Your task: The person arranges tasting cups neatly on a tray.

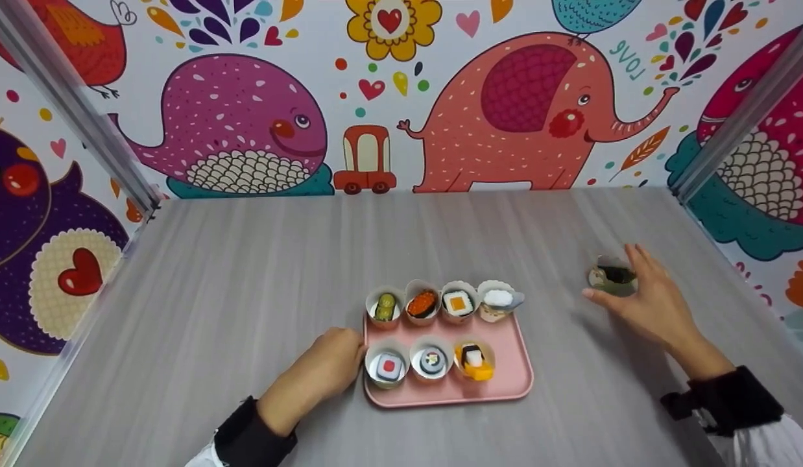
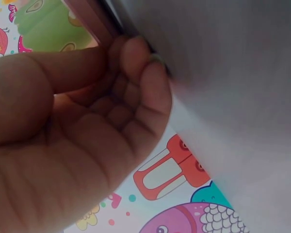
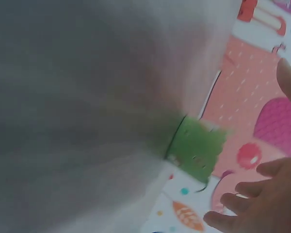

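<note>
My left hand [image 1: 327, 363] grips the left rim of a pink tray [image 1: 513, 366]; in the left wrist view its thumb and curled fingers hold the tray edge [image 2: 94, 22]. Paper cups of toy sushi stand on the tray in two rows. The back row includes an orange roe piece [image 1: 421, 303] and a white-topped one [image 1: 498, 298]. Three cups are in front, the rightmost with a yellow piece [image 1: 478, 368]. To the right, my right hand [image 1: 658, 308] spreads thumb and fingers beside a lone green cup [image 3: 196, 148] holding a dark piece [image 1: 615, 274]. The right wrist view shows them apart.
The grey wood-grain table [image 1: 246, 259] extends around the tray. Printed panels with a whale [image 1: 239, 110] and an elephant [image 1: 453, 130] enclose its back and sides. Metal posts [image 1: 83, 110] rise at both back corners.
</note>
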Action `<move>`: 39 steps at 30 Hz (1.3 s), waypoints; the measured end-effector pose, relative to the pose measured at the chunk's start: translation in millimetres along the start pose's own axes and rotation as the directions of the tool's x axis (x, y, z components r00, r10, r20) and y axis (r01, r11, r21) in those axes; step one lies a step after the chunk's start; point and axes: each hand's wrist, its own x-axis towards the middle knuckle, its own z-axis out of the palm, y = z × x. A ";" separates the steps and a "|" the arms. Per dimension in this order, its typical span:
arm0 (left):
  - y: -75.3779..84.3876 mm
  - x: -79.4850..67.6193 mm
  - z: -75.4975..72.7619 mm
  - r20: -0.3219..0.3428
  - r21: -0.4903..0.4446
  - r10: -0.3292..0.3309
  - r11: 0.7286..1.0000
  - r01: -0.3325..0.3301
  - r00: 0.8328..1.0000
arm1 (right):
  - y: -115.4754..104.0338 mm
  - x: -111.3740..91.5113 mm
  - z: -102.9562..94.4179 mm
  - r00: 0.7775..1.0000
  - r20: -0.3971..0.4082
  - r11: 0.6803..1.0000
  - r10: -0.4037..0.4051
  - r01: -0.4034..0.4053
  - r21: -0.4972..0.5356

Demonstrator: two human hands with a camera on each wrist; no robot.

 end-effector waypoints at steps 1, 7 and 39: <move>-0.1 0.0 0.2 0.003 -0.002 -0.003 1.000 0.003 1.000 | 2.4 3.1 -0.4 1.000 -0.002 1.000 0.021 -0.021 0.008; -1.8 0.4 1.1 -0.009 0.008 0.023 1.000 -0.023 1.000 | 12.8 17.2 0.5 0.996 0.009 0.995 0.091 -0.091 0.030; -1.5 -0.3 2.4 -0.033 0.020 0.036 0.999 -0.035 0.999 | 35.0 36.9 0.3 0.968 0.167 0.981 0.188 -0.195 0.026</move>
